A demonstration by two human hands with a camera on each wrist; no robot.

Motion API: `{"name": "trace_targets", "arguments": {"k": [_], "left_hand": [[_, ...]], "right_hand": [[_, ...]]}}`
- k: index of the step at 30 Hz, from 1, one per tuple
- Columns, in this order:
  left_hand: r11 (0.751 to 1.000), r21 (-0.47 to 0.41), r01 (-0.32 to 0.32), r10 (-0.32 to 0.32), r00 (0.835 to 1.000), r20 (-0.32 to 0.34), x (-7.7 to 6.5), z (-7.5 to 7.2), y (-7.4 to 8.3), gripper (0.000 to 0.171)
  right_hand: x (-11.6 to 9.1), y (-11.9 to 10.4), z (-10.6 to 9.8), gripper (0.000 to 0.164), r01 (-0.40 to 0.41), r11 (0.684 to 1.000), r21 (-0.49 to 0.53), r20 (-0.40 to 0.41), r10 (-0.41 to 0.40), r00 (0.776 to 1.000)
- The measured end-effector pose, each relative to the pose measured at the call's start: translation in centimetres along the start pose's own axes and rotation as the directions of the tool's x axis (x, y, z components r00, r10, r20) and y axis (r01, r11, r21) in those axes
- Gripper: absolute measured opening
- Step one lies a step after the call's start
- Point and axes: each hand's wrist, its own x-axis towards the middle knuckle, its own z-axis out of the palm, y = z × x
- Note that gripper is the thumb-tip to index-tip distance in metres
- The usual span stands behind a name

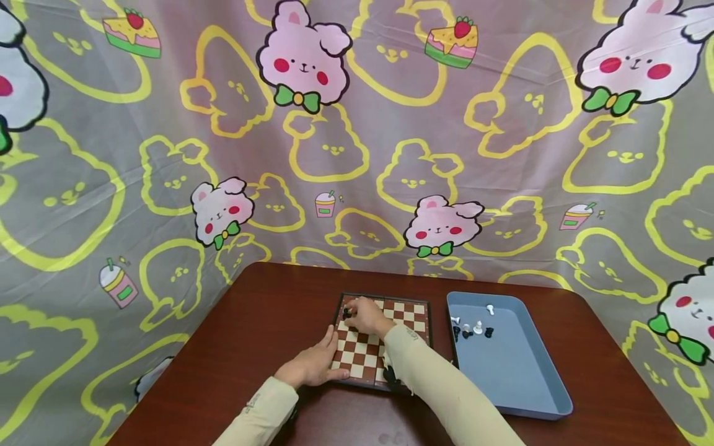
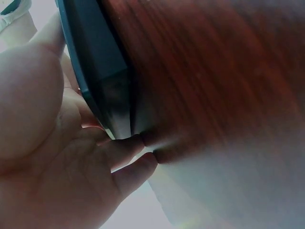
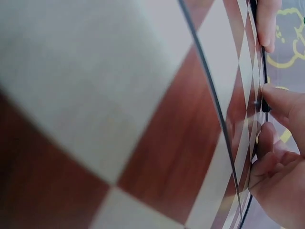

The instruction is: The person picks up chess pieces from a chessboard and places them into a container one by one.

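A brown-and-cream chessboard [image 1: 357, 358] with a dark rim lies on the table. My right hand [image 1: 366, 316] reaches across it to the far left corner. There, its thumb and fingers pinch a small black chess piece [image 1: 346, 313], low over the squares; the same black piece [image 3: 266, 106] shows between the fingertips in the right wrist view. My left hand [image 1: 315, 362] rests at the board's near left corner with fingers extended along the left edge. In the left wrist view, fingertips [image 2: 151, 160] touch the tabletop beside the board's dark side [image 2: 97, 52].
Right of the board stands a blue-grey tray [image 1: 519, 371] holding several black and white chess pieces, among them a standing white piece [image 1: 478, 327]. Something black [image 1: 390, 375] shows on the board beside the right sleeve. A patterned curtain [image 1: 346, 248] hangs behind the table.
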Motion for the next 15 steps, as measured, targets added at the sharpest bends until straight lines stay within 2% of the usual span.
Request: {"name": "trace_targets", "arguments": {"k": [7, 15], "left_hand": [[1.0, -0.007, 0.01, -0.01, 1.0, 0.005, 0.24, 0.09, 0.19, 0.099], [1.0, -0.009, 0.002, -0.002, 1.0, -0.012, 0.47, -0.08, 0.18, 0.098]], "right_hand": [[-0.15, 0.37, 0.1, 0.028, 0.007, 0.999, -0.046, 0.001, -0.007, 1.0], [-0.43, 0.96, -0.42, 0.017, 0.034, 0.999, -0.004, 0.005, -0.034, 0.999]]}}
